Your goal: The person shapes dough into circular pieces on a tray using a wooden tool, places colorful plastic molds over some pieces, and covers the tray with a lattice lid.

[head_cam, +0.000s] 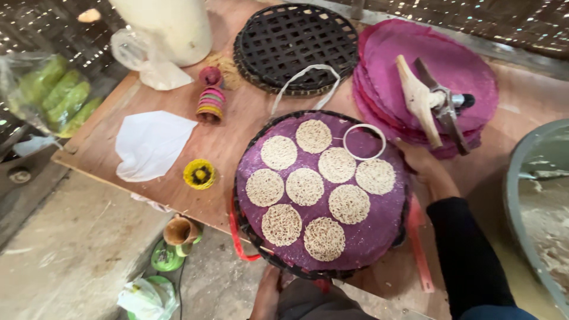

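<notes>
I see my right hand (428, 169) at centre right of the frame, fingers curled against the right rim of the round dark woven tray (249, 237); how tightly it grips I cannot tell. My left hand (268, 291) sits at the bottom centre, below the tray's near edge, mostly cut off, so I cannot tell whether it is open or closed.

The tray fills the middle of the frame, resting on the brown wooden table (178, 195) with its near edge overhanging. It is lined with a purple cloth sheet (379, 219), and on that lie nine flat round pale noodle discs (304, 186) set close together. A white ring mould (364, 141) lies on the cloth at the tray's upper right, just beside the discs.

At upper right I see a stack of magenta round cloths (391, 59) with a pale wooden press tool (422, 99) on top. An empty black lattice basket tray (295, 44) lies at top centre. A white folded sheet (149, 144) lies at left, with a small yellow round lid (199, 173) near it.
</notes>
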